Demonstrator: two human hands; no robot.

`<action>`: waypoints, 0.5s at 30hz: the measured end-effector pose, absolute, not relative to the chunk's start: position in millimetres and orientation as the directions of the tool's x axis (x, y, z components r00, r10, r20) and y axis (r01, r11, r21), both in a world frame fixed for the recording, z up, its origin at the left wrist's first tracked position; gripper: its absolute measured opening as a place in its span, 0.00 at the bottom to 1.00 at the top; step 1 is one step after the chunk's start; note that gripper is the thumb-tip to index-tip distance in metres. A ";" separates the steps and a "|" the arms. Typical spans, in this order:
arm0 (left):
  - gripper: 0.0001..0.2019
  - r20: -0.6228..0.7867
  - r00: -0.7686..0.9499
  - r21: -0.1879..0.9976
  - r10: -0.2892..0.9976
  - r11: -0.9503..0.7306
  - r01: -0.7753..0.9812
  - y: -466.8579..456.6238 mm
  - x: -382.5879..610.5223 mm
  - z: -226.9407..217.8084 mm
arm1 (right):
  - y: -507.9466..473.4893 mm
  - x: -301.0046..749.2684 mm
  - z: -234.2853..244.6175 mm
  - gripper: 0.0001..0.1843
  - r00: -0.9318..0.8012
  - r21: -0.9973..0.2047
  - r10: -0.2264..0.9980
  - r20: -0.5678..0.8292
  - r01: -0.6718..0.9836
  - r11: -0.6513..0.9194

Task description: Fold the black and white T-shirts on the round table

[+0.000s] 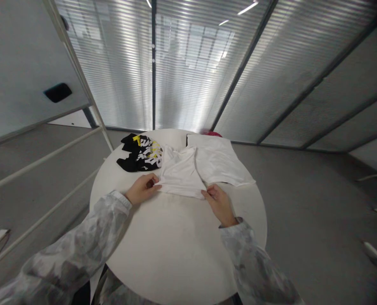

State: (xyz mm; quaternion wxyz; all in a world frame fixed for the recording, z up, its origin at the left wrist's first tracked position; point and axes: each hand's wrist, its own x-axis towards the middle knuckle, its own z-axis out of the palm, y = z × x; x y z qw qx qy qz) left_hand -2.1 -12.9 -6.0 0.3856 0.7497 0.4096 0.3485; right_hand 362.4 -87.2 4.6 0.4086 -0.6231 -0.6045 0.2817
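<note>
A small white sleeveless top (179,171) lies spread on the round white table (172,245), its hem towards me. My left hand (143,187) pinches the hem's left corner between thumb and fingers. At the right corner of the same hem, my right hand (218,201) grips the cloth with its fingertips. Left of the top rests a black garment (140,153) with white and yellow print. A larger white cloth piece (222,160) lies flat to the right, close against the top's edge.
Something red (213,134) shows at the table's far edge, behind the larger white cloth. A white metal frame (45,167) with a panel stands to the left. Beyond the table runs a glass wall with blinds (188,84).
</note>
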 end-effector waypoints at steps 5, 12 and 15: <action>0.12 0.230 0.593 0.765 0.772 -0.520 0.380 -45.7 -29.7 10.2 | -130.4 371.2 7.6 0.16 -0.002 -0.836 1.000 0.025 0.549 0.022; 0.14 0.113 0.563 0.805 0.819 -0.408 0.432 -48.5 -23.4 23.1 | -126.5 355.5 29.7 0.15 -0.210 -0.814 0.977 -0.023 0.571 0.104; 0.17 0.122 0.281 0.852 0.952 -0.246 0.461 -25.3 0.0 13.3 | -91.0 344.9 26.3 0.16 -0.113 -0.834 0.990 0.088 0.535 0.136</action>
